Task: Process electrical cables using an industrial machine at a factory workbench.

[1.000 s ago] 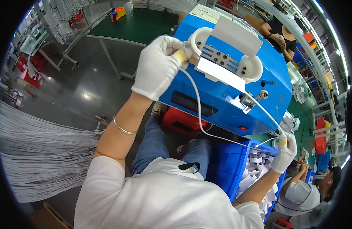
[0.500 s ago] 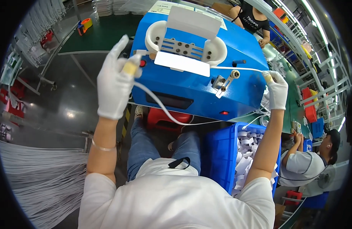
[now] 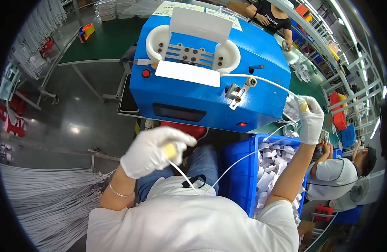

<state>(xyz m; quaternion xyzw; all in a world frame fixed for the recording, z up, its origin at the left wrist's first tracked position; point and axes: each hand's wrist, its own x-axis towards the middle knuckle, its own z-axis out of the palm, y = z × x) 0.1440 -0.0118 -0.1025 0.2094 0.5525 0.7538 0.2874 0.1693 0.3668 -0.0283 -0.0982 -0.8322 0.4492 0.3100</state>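
My left hand (image 3: 153, 151), in a white glove with a yellow wrap on one digit, is closed over my lap on a white cable (image 3: 182, 175). From there the cable hangs in a loop and runs up right, past the blue bin. My gloved right hand (image 3: 312, 119) pinches a second stretch of white cable (image 3: 267, 80) off the machine's right side. That stretch leads taut from the blue machine (image 3: 176, 94), out past the white flap (image 3: 187, 74). Whether both stretches are one cable I cannot tell. Two white curved holders (image 3: 227, 56) flank a slotted metal plate on top.
A blue bin (image 3: 239, 174) of white paper strips stands by my right side. Bundled white cables (image 3: 50, 197) hang at lower left. A green table (image 3: 101, 38) with a tape dispenser (image 3: 88, 30) lies at far left. Two people work nearby, one beyond the machine, one at right.
My left hand has come down from the machine's left side to over my lap, bringing its cable along. My right hand has moved slightly right and down, still gripping.
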